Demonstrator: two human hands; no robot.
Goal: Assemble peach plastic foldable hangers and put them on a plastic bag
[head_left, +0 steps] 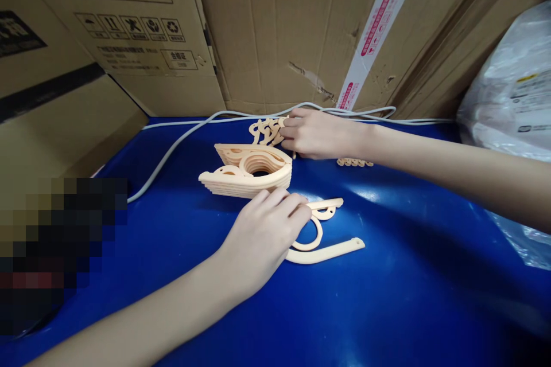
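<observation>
A stack of peach plastic hanger-shaped pieces lies on the blue table top. My left hand rests palm down on a single flat peach piece, fingers together and touching the stack's near edge. My right hand reaches to the back of the table, fingers curled on a bunch of small peach hook parts. More small peach parts lie under my right wrist.
Large cardboard boxes wall the back and left. A grey cable runs along the table's rear edge. A white plastic bag sits at the right. A blurred dark patch covers the lower left.
</observation>
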